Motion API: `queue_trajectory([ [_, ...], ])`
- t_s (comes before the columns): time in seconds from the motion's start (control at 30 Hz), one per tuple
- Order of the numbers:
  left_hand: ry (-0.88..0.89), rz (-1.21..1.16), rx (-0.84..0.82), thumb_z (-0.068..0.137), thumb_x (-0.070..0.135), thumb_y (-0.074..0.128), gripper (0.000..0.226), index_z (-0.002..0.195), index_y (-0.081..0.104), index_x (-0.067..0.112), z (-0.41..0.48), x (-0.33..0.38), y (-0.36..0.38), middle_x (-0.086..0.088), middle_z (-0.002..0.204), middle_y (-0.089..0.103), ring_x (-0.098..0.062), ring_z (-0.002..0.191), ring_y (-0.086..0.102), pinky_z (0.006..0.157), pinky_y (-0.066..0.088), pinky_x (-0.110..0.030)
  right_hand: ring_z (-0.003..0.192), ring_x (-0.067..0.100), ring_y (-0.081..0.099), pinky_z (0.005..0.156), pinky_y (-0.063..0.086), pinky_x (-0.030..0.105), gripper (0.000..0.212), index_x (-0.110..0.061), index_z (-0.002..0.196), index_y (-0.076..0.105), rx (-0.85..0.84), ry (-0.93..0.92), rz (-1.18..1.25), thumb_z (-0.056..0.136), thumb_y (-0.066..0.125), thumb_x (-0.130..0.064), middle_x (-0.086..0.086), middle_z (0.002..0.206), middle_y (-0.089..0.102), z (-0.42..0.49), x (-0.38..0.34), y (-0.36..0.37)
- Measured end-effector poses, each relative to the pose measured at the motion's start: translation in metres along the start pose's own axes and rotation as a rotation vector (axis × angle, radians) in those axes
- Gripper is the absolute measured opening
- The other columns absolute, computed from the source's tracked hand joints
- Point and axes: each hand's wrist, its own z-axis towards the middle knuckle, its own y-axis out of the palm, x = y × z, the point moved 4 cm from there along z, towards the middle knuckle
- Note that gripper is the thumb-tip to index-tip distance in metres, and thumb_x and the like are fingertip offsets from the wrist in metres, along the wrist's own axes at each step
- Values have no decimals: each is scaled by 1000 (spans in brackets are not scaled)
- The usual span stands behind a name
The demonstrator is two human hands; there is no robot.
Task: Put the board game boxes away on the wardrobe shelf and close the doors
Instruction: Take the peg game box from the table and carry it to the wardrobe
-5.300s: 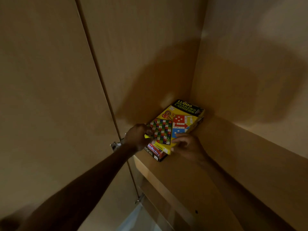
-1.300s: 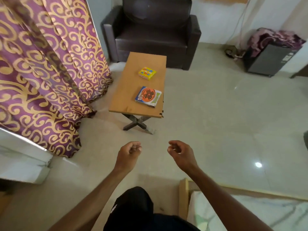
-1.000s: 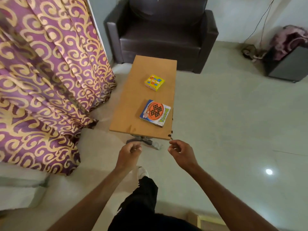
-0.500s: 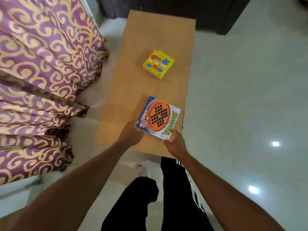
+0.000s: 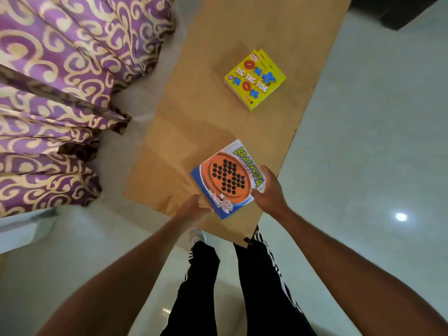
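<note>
A blue and white Brainvita box [image 5: 229, 178] with an orange round board printed on it is at the near end of the low wooden table [image 5: 218, 122]. My left hand [image 5: 195, 206] grips its near left corner. My right hand [image 5: 269, 190] grips its right edge, thumb on top. A smaller yellow Tic-Tac-Toe box [image 5: 255, 79] lies flat further along the table, apart from both hands. The wardrobe is out of view.
A purple curtain with gold swirls [image 5: 60, 93] hangs close along the table's left side. A pale tiled floor [image 5: 375, 141] stretches to the right. My legs in black striped trousers [image 5: 232, 282] stand at the table's near end. A dark sofa corner [image 5: 400, 13] shows top right.
I have walked from the wardrobe shelf to the table. Both hands, empty a second ago, have closed on the Brainvita box, which has turned and shifted toward the table's near edge.
</note>
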Motion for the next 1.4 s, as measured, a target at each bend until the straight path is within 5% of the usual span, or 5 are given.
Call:
queue_trajectory([
  [0.2, 152, 47, 397, 76, 23, 69, 73, 139, 34, 7, 18, 43, -21, -16, 140, 40, -36, 132, 39, 100, 40, -46, 108, 34, 54, 86, 52, 41, 61, -19, 124, 40, -35, 241, -120, 71, 70, -18, 14, 118, 50, 21, 20, 4],
  [0.53, -36, -198, 98, 53, 32, 68, 63, 114, 62, 20, 77, 26, -2, -4, 103, 72, -19, 86, 70, 70, 59, -34, 114, 18, 52, 74, 49, 26, 68, -16, 128, 38, -54, 119, 61, 73, 78, -13, 5, 124, 52, 42, 19, 5],
  [0.83, 48, -692, 112, 75, -9, 64, 47, 113, 56, 19, 4, 31, 6, 3, 99, 68, -21, 97, 66, 74, 56, -34, 95, 13, 65, 60, 49, 13, 49, -19, 118, 58, -238, -34, 28, 74, 81, -19, -5, 106, 65, 32, -8, -8],
  [1.03, 137, -880, 176, 80, -8, 60, 52, 121, 55, 23, -91, -22, -13, -2, 107, 70, -19, 87, 71, 53, 55, -24, 108, 14, 54, 73, 50, 24, 61, -17, 130, 52, -277, -130, -42, 76, 79, -20, 1, 123, 53, -40, -60, -6],
  [1.4, 272, -1079, 563, 82, 8, 69, 61, 137, 50, 28, -270, -256, -13, -7, 111, 66, -25, 100, 67, 73, 62, -43, 102, 15, 61, 59, 52, 15, 56, -15, 129, 53, -422, -465, -129, 78, 77, -15, 1, 123, 59, -244, -136, 93],
])
